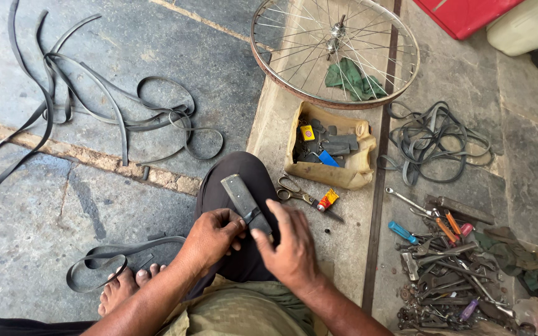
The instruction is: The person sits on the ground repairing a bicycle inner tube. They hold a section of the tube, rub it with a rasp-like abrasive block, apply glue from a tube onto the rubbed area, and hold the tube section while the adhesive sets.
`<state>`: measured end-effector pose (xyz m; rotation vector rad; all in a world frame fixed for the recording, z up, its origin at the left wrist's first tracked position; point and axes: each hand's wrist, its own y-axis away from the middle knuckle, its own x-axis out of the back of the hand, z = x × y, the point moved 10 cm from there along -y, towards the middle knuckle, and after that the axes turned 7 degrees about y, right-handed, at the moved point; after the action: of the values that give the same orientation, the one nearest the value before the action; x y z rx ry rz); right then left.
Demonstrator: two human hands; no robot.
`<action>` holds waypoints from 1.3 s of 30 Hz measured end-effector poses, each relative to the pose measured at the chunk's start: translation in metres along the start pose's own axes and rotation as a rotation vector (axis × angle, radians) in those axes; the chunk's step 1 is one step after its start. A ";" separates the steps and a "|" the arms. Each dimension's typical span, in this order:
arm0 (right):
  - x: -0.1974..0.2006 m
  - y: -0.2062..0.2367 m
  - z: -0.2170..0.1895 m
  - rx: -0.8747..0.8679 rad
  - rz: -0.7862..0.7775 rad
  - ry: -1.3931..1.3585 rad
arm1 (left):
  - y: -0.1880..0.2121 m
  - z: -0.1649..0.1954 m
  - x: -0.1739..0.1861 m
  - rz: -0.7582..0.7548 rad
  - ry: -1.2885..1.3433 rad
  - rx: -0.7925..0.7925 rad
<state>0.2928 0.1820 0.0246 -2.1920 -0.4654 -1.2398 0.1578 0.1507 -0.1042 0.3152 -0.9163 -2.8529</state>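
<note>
Yellowish cut-open tub holds grey patches and small boxes — both hands, left hand and right hand, have fingers pinched on a dark strip.

Grey stone floor. Lying directly on it: looped rubber tubes at ten o'clock, wheel rim at twelve, parts tray, scissors, tool heap at four.
</note>
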 end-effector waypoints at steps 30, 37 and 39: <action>-0.095 -0.053 -0.009 -0.092 -0.189 -0.270 | -0.005 0.060 0.128 0.432 0.780 -0.537; -0.218 -0.028 -0.077 -0.068 -0.598 -0.272 | 0.011 0.060 0.171 0.470 0.795 -0.569; -0.223 -0.032 -0.085 0.094 -0.571 -0.200 | 0.012 0.059 0.180 0.470 0.867 -0.615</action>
<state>0.1054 0.1491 -0.1231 -2.1830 -1.2725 -1.2375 -0.0295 0.1409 -0.0793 0.9744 0.0602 -2.0595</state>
